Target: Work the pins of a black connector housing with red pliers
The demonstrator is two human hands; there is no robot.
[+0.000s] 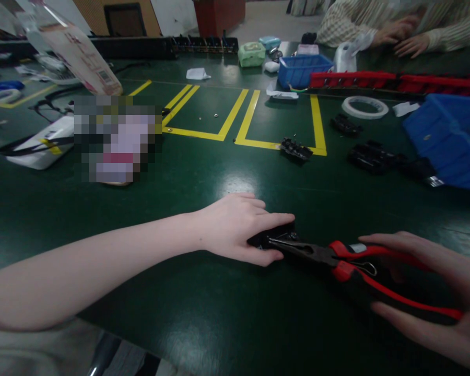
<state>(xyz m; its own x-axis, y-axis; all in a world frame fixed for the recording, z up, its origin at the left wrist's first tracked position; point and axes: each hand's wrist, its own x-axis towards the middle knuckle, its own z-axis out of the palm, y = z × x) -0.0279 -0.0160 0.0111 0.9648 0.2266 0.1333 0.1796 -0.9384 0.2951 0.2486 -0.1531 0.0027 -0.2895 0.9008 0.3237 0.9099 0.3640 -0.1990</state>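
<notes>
My left hand (pixel 245 227) is closed around a small black plastic part (pixel 285 230), pressing it against the dark green tabletop (pixel 188 308). Much of that part is hidden under the fingers. From the right, my right hand (pixel 434 287) grips long-nose pliers (pixel 332 256) by their red and black handles. The plier tips reach the black part between my left thumb and index finger. Whether the jaws pinch anything there is too small to tell. Beyond the hands, similar black plastic parts (pixel 295 150) lie loose on the table.
A blue bin (pixel 450 141) stands at the right, with a smaller blue basket (pixel 303 70) farther back. A tape roll (pixel 364 107) and a red strip (pixel 352 80) lie nearby. Left are a partly blurred phone (pixel 131 141) and a white pouch (pixel 43 143). Across the table, a person's hands (pixel 405 39) rest.
</notes>
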